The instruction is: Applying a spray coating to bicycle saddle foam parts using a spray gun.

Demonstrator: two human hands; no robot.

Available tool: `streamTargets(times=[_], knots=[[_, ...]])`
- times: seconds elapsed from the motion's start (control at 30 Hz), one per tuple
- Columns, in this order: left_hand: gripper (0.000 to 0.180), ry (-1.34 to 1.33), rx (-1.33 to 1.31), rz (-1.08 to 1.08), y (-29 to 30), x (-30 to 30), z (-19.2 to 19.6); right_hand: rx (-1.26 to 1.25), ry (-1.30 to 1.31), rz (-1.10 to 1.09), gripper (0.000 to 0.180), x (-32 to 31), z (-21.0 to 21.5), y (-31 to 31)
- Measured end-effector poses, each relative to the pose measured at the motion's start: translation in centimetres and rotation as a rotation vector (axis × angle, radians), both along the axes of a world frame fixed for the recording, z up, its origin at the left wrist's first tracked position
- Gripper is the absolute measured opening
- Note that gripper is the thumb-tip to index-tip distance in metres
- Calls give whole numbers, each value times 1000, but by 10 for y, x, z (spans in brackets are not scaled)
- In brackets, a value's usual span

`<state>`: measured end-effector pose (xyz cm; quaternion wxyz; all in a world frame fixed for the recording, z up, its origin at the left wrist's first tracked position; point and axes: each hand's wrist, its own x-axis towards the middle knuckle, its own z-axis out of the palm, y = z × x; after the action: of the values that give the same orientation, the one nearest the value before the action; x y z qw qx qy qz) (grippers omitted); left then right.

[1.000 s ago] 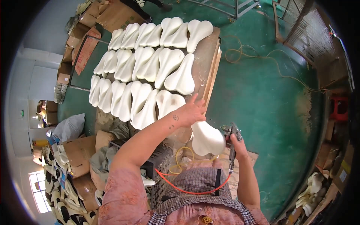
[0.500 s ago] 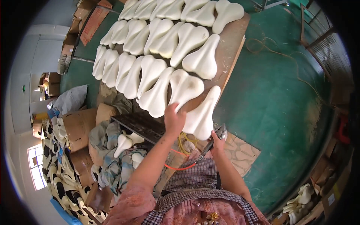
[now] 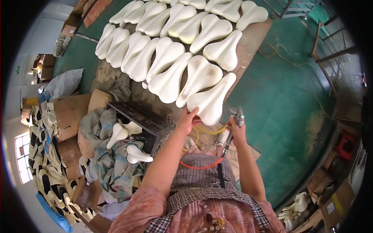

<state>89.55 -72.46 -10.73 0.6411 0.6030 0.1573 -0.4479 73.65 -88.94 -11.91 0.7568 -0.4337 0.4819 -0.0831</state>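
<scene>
A cream-white foam bicycle saddle [image 3: 211, 101] lies at the near right corner of the board, its narrow nose pointing up and right. My left hand [image 3: 187, 121] grips its wide near edge, thumb on top and fingers mostly hidden below. My right hand [image 3: 237, 131], just right of the saddle and apart from it, is closed round a grey metal air tool [image 3: 239, 116]. An orange hose [image 3: 206, 167] curves from the tool's lower end across my checked apron. Beside the held saddle lies another saddle [image 3: 202, 77] with a faint brownish smudge.
Rows of similar saddles [image 3: 155, 23] cover the brown board [image 3: 248, 50]. Left of me, a dark crate [image 3: 136, 116] stands beside crumpled cloth [image 3: 103, 155] with loose saddles. Cardboard boxes [image 3: 72, 116] and piled saddles line the left. A thin hose [image 3: 307, 64] crosses the green floor [image 3: 283, 128].
My left hand has moved from beside the neighbouring saddle onto the nearest saddle's wide edge. My right hand has come off that saddle and shifted right with the air tool. The view has shifted.
</scene>
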Motion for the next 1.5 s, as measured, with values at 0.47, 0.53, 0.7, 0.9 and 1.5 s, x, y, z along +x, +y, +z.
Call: streamTargets(times=[0.47,0.53,0.7,0.9,1.5], knots=[[48,152,-569,-1233,65,-110,78,-627,-779,-123,57,-107,333,13],[55,-582,-200,-1518,123,-92,73,-603,-878,-256,57,-138,369,8],[52,-126,215,-1128,259,-76,107,-675,-329,-338,43,-151,382,68],[47,-546,22,-964,255,-74,215,-504,-111,163,22,-111,357,150],[43,-514,-72,-1257,256,-163,178,-692,-124,185,43,-161,369,137]])
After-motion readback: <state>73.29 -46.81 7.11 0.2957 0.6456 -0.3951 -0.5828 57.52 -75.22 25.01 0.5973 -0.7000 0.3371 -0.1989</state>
